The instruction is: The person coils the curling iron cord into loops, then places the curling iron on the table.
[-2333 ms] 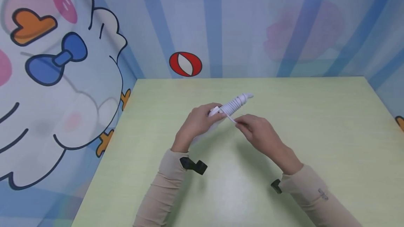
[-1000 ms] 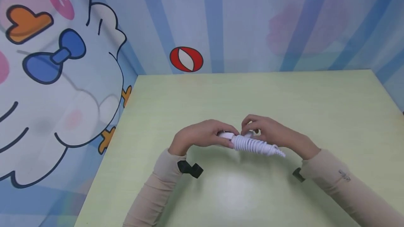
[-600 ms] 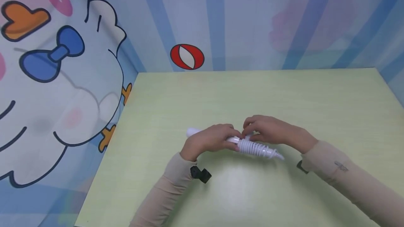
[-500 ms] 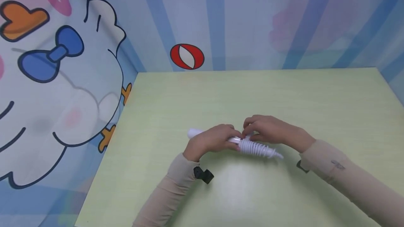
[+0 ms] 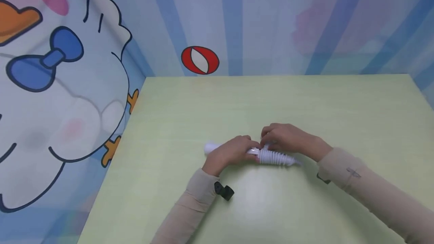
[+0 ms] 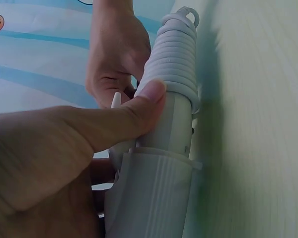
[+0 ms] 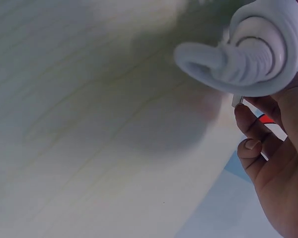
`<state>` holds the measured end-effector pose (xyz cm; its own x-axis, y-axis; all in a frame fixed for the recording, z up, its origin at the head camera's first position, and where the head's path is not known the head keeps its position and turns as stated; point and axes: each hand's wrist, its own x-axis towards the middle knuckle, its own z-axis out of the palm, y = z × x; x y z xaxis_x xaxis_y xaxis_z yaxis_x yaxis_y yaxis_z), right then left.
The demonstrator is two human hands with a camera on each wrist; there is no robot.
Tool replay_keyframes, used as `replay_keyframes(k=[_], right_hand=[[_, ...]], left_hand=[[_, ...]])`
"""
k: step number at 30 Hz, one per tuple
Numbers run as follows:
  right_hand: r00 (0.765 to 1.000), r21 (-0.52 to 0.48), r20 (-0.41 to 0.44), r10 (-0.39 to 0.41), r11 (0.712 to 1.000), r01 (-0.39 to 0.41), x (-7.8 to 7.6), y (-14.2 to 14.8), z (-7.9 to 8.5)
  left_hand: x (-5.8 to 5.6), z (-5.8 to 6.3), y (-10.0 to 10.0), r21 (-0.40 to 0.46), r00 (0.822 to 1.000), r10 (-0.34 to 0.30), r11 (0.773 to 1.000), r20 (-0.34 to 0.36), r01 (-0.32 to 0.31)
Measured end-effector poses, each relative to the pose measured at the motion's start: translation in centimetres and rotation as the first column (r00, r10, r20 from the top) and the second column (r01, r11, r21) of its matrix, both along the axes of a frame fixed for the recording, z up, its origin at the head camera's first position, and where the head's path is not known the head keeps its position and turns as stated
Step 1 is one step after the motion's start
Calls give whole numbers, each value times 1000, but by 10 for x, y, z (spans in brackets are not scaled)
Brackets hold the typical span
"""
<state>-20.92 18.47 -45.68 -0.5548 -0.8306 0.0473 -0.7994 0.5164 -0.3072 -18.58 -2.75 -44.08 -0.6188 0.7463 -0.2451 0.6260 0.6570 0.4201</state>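
A white wand-shaped appliance [image 5: 211,148], much like a curling iron, lies low and nearly level over the table. Its white cord [image 5: 275,157] is wound in tight coils round the handle; the cord's loop [image 7: 188,55] stands out at the handle's tip in the right wrist view. My left hand [image 5: 233,151] grips the body just beside the coils, thumb on top in the left wrist view. Behind the coils, my right hand [image 5: 289,138] pinches a small white piece [image 7: 237,100] with its fingertips; I cannot tell whether this is a plug.
Both hands work above a pale green table [image 5: 190,104]. A blue striped wall [image 5: 264,22] rises at its back edge. At the left stands a panel with a big cartoon bird [image 5: 91,82]. Each sleeve carries a small black camera [image 5: 224,191] at the wrist.
The appliance has swung from pointing up and right to lying nearly level, and has come nearer. My right hand has gone from pulling the cord's strand to fingering behind the coils.
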Motion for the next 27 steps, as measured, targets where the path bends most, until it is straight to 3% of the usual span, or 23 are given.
replay_keyframes(k=[11,21,27], right_hand=[[999,23,-35,-22,999,23,-9,0,-5],[999,24,-2,-41,999,41,-11,1,-3],[999,15,4,-54,998,54,-12,2,-4]], left_hand=[[-1,-7,-1,17,997,81,997,2,-81],[-5,-12,-1,58,995,103,993,21,-104],[-5,-13,-1,28,992,126,992,-11,-126]])
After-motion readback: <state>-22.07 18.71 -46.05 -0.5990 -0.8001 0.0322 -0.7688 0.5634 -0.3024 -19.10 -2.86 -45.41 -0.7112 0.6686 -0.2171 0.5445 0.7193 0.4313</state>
